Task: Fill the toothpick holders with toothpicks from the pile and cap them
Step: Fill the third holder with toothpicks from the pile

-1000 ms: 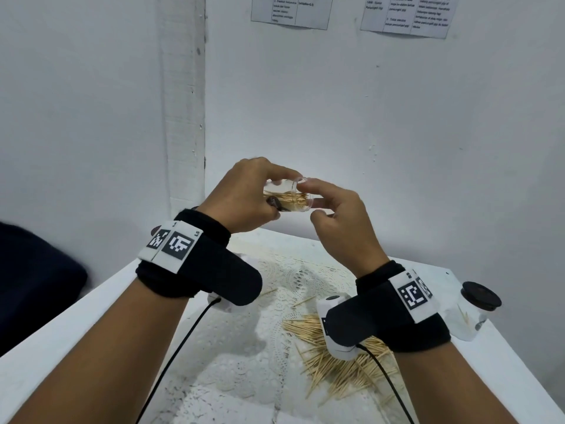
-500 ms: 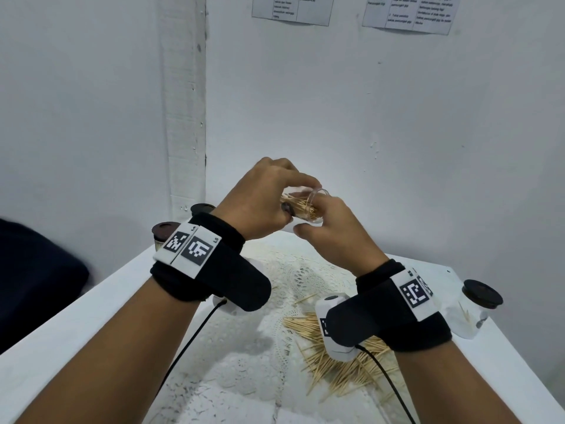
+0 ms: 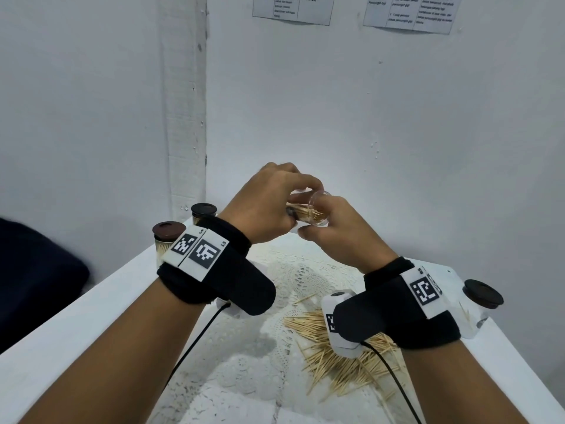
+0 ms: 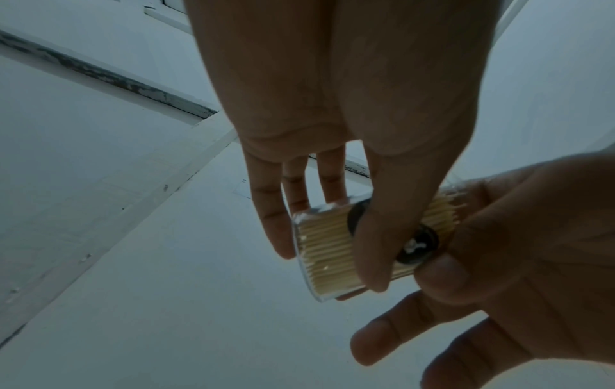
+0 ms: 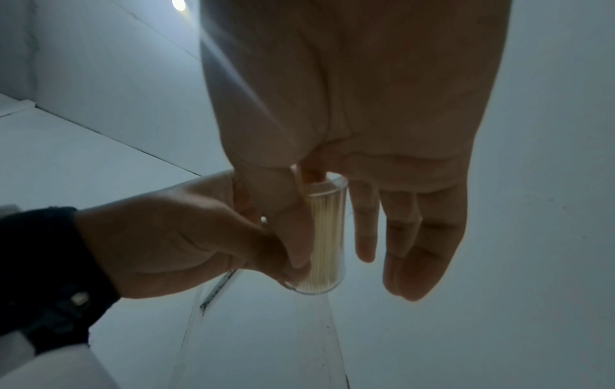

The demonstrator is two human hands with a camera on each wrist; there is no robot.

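Observation:
A clear toothpick holder [image 3: 308, 211] packed with toothpicks lies nearly level in the air above the table's far side. My left hand [image 3: 287, 206] grips its body, thumb across it and fingers behind. In the left wrist view that thumb also presses a dark round cap [image 4: 417, 246] against the holder [image 4: 327, 252]. My right hand [image 3: 321, 221] pinches the holder's uncapped mouth between thumb and forefinger, its other fingers straight. In the right wrist view the thumb lies along the holder [image 5: 327, 237]. A pile of loose toothpicks [image 3: 336, 362] lies on the lace cloth below my right wrist.
Two capped, filled holders stand at the table's far left, one with a brown cap [image 3: 168, 237] and one with a black cap [image 3: 204, 211]. A capped, nearly empty holder [image 3: 481, 301] stands at the right edge. White walls close in behind. A dark object [image 3: 36, 286] sits left of the table [image 3: 91, 332].
Both hands have come down a little with the holder, and its mouth has tilted up toward my right hand. The two capped holders at the left have come into view.

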